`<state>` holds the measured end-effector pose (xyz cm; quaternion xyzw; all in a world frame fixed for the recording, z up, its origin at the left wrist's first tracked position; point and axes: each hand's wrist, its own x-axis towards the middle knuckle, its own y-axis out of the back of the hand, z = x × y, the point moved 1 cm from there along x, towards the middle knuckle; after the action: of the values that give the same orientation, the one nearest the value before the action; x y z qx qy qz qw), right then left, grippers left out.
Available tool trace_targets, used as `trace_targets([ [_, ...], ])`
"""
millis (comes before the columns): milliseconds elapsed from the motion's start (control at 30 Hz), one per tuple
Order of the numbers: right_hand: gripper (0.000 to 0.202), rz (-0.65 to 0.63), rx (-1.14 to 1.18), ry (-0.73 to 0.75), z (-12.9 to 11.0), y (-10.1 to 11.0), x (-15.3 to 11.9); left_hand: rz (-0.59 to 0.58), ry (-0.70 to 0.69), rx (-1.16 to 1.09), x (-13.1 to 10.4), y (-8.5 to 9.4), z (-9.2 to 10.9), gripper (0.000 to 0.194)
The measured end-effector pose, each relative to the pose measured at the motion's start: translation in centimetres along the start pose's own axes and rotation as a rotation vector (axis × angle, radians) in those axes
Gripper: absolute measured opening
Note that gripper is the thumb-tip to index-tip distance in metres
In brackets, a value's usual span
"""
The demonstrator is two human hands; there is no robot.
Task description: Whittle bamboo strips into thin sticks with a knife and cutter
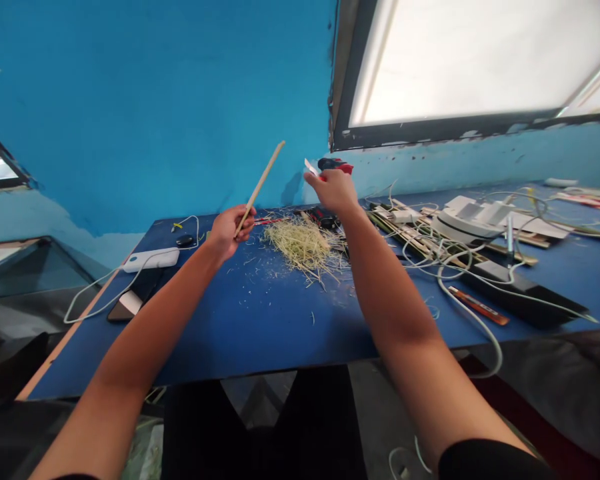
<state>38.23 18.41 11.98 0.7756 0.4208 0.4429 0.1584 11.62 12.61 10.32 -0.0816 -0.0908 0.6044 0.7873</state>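
Observation:
My left hand (230, 230) is closed around the lower end of a thin pale stick (266, 179), perhaps bamboo, which slants up to the right. To the right and slightly higher, my right hand (336, 190) is wrapped round the red and black handle of a utility knife (341, 165). Its blade points up and left, apart from the stick. Below and between the hands, a heap of pale shavings (300, 245) lies on the blue table (270, 327). Behind the heap sits a black and red object (323, 217), partly hidden by my right arm.
At the left lie a white oblong device (151, 259) with a cable, a black mouse-like object (184, 241) and a dark phone-like slab (119, 310). On the right are bamboo strips (397, 230), tangled white cables (443, 260), a white curved device (467, 220) and an orange-brown strip (478, 306).

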Motion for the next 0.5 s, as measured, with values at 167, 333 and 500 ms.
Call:
trace_targets([
  [167, 0.031, -0.145, 0.563, 0.104, -4.5, -1.3, -1.7, -0.012, -0.12, 0.025, 0.4, -0.4, -1.2, 0.012],
  [333, 0.021, -0.157, 0.48, 0.23, -8.5, -1.9, -4.4, -0.057, -0.24, 0.131, 0.9, -0.2, -2.3, 0.006],
  [500, 0.016, -0.199, 0.402, 0.282, -9.7, -2.4, -5.9, -0.026, -0.29, 0.244, 0.8, 0.0, -2.5, 0.011],
])
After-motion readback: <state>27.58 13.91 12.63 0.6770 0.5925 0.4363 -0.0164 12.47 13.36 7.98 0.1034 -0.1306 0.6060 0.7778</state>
